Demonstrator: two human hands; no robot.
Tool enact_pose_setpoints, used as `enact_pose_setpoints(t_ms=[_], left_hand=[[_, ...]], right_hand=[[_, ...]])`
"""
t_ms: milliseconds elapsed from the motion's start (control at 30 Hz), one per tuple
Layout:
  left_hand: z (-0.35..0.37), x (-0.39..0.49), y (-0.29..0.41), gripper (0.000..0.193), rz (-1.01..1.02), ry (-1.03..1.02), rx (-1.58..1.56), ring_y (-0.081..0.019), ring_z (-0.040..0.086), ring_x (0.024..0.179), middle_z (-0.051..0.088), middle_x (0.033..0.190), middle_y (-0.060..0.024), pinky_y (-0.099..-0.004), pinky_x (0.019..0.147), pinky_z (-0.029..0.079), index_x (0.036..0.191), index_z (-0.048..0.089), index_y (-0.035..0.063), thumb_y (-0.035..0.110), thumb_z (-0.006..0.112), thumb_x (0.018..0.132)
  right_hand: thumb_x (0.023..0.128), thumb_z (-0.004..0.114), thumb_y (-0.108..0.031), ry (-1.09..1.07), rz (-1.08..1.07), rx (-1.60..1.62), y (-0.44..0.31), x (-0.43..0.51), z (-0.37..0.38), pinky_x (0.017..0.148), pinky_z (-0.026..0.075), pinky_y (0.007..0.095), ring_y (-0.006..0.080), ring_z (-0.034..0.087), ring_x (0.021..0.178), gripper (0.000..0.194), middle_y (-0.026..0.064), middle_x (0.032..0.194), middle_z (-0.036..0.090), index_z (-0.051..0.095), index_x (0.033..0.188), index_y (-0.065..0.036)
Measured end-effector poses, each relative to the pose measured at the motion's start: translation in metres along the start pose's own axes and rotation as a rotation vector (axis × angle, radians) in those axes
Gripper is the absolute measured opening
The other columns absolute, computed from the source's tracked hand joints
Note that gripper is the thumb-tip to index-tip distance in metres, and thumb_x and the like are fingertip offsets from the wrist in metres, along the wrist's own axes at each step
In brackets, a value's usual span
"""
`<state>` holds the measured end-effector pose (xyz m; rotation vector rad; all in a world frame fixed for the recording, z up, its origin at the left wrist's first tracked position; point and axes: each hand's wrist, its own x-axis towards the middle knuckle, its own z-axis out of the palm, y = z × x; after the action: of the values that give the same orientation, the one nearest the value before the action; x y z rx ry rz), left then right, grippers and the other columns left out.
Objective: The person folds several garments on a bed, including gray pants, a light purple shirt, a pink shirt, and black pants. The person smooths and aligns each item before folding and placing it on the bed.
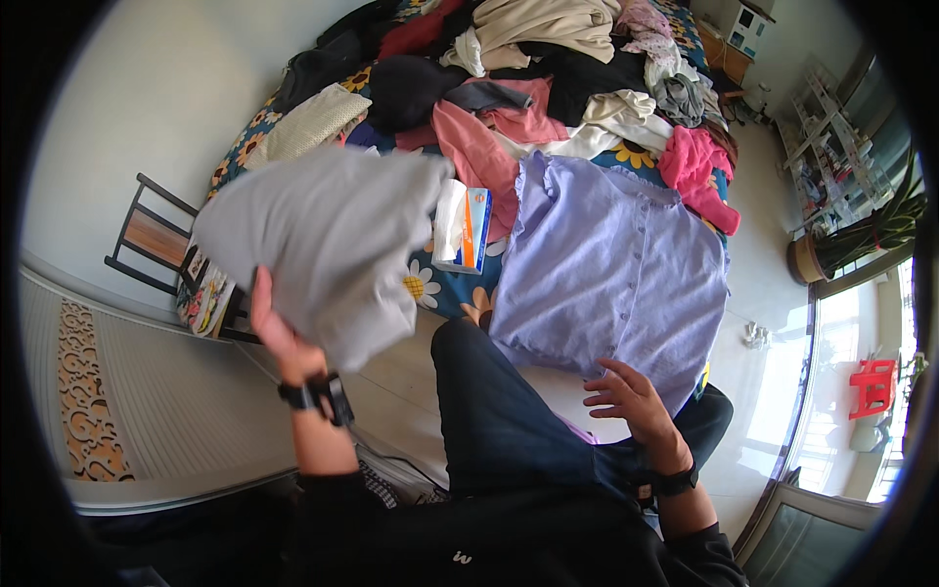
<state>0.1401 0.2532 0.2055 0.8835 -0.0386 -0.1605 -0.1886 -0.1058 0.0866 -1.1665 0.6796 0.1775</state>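
Observation:
My left hand (277,326) holds up a light grey garment (323,227), blurred by motion, at the left side of the bed. Part of the hand is hidden by the cloth. A lavender sleeveless blouse (616,271) with frilled edges and a buttoned front lies spread at the bed's near edge, partly over my lap. Close to its lower hem is my right hand (631,400), fingers apart and nothing held; whether the fingertips touch the cloth I cannot tell. Between the two garments stands a tissue box (477,231) with white tissue at its top.
A heap of clothes covers the far bed, including a beige garment (546,26), a pink one (477,154) and a bright pink one (693,165). A dark-framed chair (158,235) stands left. Along the right are a potted plant (807,257) and a red stool (873,387).

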Motion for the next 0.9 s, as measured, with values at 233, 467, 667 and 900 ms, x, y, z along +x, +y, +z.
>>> enact_pose_setpoints(t_ms=[233,467,667,900], left_hand=[[-0.077,0.161,-0.151,0.052,-0.257,0.082,-0.061,-0.0309,0.059,0.13,0.062,0.145,-0.0107,-0.0469,0.114,0.045,0.143,0.058,0.004,0.035,0.066,0.102],[-0.163,0.202,-0.248,0.051,-0.339,0.197,-0.049,-0.032,0.057,0.132,0.059,0.149,-0.0108,-0.0511,0.116,0.043,0.147,0.053,0.002,0.033,0.062,0.107],[-0.155,0.212,-0.217,0.052,-0.116,0.336,0.185,-0.0329,0.059,0.127,0.06,0.145,-0.014,-0.0498,0.113,0.045,0.147,0.049,-0.0007,0.03,0.061,0.108],[-0.088,0.155,-0.215,0.05,0.5,0.679,1.29,-0.035,0.06,0.117,0.061,0.13,-0.0171,-0.0482,0.102,0.049,0.142,0.052,-0.0012,0.03,0.066,0.105]], right_hand=[[0.11,0.055,-0.025,0.149,0.03,-0.049,0.025,-0.002,-0.017,0.086,0.064,0.0384,0.0298,0.074,0.105,0.057,0.0223,0.121,0.071,0.041,0.154,0.008],[0.109,0.055,-0.018,0.191,0.083,-0.193,0.048,-0.009,-0.04,0.085,0.063,0.0355,0.0247,0.075,0.099,0.049,0.0177,0.115,0.074,0.048,0.149,0.008],[0.106,0.058,-0.016,0.316,0.001,-0.225,0.044,0.002,-0.065,0.084,0.061,0.0325,0.0206,0.074,0.095,0.047,0.0162,0.11,0.076,0.053,0.145,0.009],[0.107,0.058,-0.017,0.406,-0.042,-0.257,0.056,-0.006,-0.09,0.086,0.061,0.0325,0.0192,0.074,0.094,0.045,0.0158,0.111,0.076,0.057,0.144,0.008]])
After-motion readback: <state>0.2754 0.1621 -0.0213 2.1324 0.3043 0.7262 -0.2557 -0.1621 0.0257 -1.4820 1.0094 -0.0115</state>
